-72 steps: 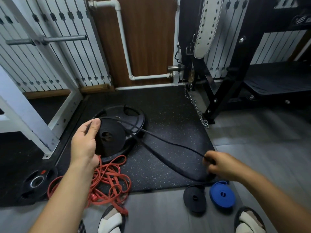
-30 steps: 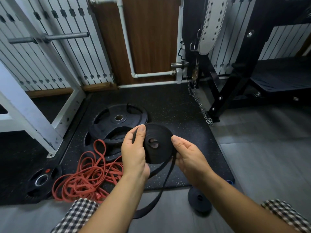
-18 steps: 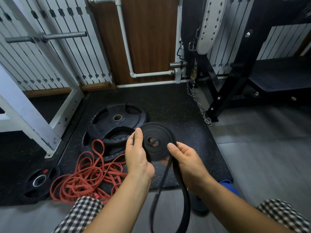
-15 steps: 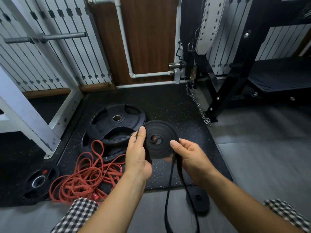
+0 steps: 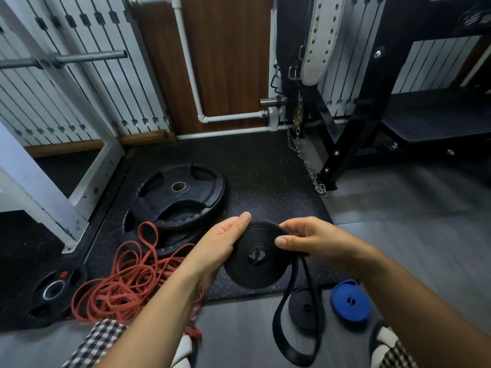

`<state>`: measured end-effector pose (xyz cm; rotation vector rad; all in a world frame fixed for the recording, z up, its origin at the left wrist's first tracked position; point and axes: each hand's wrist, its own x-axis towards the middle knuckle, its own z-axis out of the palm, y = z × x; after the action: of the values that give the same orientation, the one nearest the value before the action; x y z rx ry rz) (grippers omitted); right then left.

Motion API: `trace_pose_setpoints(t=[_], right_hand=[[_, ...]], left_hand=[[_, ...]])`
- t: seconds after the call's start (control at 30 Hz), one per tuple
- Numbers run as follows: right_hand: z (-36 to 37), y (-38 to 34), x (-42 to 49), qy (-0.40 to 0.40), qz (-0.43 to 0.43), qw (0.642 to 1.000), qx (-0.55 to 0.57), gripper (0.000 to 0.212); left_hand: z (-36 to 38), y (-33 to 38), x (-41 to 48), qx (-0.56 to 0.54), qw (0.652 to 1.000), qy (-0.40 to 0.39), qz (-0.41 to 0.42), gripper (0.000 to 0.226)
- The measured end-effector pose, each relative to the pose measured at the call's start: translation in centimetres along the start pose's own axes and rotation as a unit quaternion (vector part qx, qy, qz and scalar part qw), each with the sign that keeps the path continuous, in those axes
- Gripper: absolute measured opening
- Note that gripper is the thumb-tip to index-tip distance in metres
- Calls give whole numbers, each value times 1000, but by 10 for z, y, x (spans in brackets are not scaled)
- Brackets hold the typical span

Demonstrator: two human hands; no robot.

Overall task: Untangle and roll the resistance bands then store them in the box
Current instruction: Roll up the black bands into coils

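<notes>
Here, black coil (image 5: 256, 258), loose tail (image 5: 295, 341) below.

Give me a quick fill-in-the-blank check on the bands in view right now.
The left hand and right hand hold a partly rolled band coloured ___. The tangled band beside the weight plates is ___. Next to the black floor roll lies a finished roll coloured ___.
Missing: black; red; blue.

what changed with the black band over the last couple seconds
The right hand came in from the far right and joined the left hand on the black roll. The stretched band is now mostly wound on, leaving a short loose loop hanging. The red tangle, smaller black coil and blue coil on the floor stayed put.
</notes>
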<state>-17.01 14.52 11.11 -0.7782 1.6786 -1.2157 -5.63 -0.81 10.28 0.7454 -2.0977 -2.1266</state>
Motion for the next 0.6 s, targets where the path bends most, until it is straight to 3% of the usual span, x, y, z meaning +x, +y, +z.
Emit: trace_pose_setpoints(t=[0.1,0.33,0.47,0.6], right_hand=[[0,-1,0,-9,1,1000,6,10],[7,-2,6,56,-55,990,114,22],[13,0,8,90,-76,988,100,20],[23,6,13,125,-77,985,93,26]], left_hand=[[5,-4,-1,7,1000,-4,13,52],[2,2,1,-117,990,70,34,49],[0,5,5,-211,969,125,39,35],[7,2,6,-236,956,169,40,29]])
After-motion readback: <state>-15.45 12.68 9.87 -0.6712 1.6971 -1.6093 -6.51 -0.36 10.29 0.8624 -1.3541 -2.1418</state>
